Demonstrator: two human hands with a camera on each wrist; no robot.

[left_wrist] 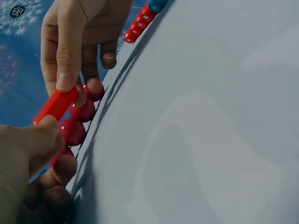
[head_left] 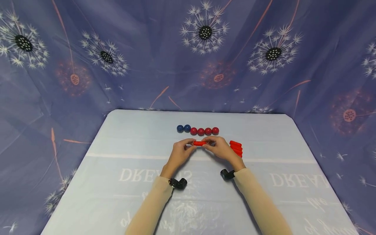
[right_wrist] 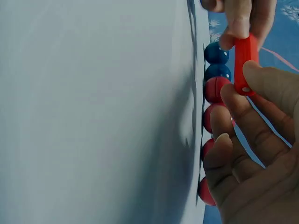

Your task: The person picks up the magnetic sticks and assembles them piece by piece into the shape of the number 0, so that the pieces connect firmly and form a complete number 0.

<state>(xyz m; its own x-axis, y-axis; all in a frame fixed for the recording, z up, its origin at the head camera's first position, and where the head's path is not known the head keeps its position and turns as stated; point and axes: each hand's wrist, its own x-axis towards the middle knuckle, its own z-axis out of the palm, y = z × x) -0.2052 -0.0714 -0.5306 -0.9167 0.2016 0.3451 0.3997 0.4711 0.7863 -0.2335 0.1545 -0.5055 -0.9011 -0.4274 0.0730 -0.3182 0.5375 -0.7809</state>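
Observation:
Both hands hold one short red stick (head_left: 199,143) between them, level, just in front of a row of balls. My left hand (head_left: 180,152) pinches its left end between thumb and fingers. At the other end, the thumb and fingertips of my right hand (head_left: 220,148) pinch it. In the right wrist view the red stick (right_wrist: 245,65) has flat sides and a small pale spot on its near end. The left wrist view shows the red stick (left_wrist: 55,105) with a thumb on each end. What the stick is for cannot be told.
Behind the hands runs a row of two blue balls (head_left: 183,128) and several red balls (head_left: 204,131). A pile of red sticks (head_left: 236,148) lies beside the right wrist. The white-covered table (head_left: 117,137) meets a purple dandelion-print cloth (head_left: 164,65) at the back.

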